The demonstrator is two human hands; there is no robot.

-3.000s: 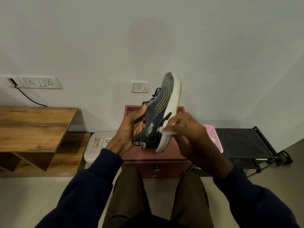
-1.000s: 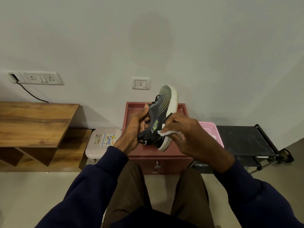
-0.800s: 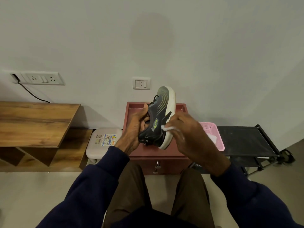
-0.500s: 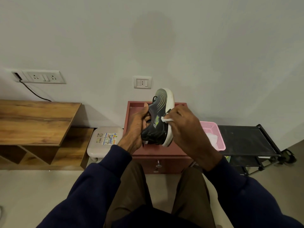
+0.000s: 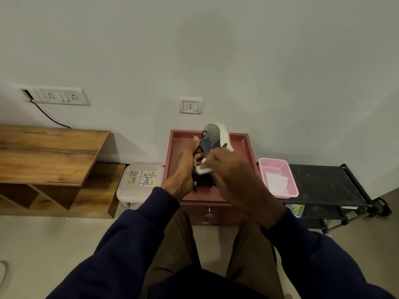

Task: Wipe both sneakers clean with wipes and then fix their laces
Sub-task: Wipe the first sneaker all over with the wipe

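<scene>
A dark sneaker [image 5: 210, 138] with pale curved stripes and a white sole is held toe-up above the reddish counter [image 5: 246, 156], close to the wall. Its heel end is hidden behind the two hands. The left hand [image 5: 183, 169] is wrapped around the lace side of the shoe, thumb raised along the upper, and dark laces [image 5: 199, 151] are seen looping out beside the thumb. The right hand [image 5: 228, 171] is closed around a white wipe [image 5: 204, 169], which is pressed against the side of the sneaker low down, near the heel. Both arms are covered by dark blue sleeves [image 5: 133, 240], and brown-trousered knees are seen below them.

The counter is a low red cabinet with a raised rim around its top and small metal knobs [image 5: 208, 215] on its front. It is set against a plain pale wall carrying a single switch plate [image 5: 190, 105] directly above the shoe and a wider socket panel [image 5: 60, 97] to the left, from which a dark cable [image 5: 48, 117] is trailed downward.

To the left of the counter a pale plastic stool [image 5: 140, 182] with a coloured label is placed, and beyond it a wooden shelf unit [image 5: 49, 154]. To the right, a pink basket [image 5: 277, 178] holding white wipes is set on a black metal rack [image 5: 328, 184], just beside the counter. The floor is pale and smooth.
</scene>
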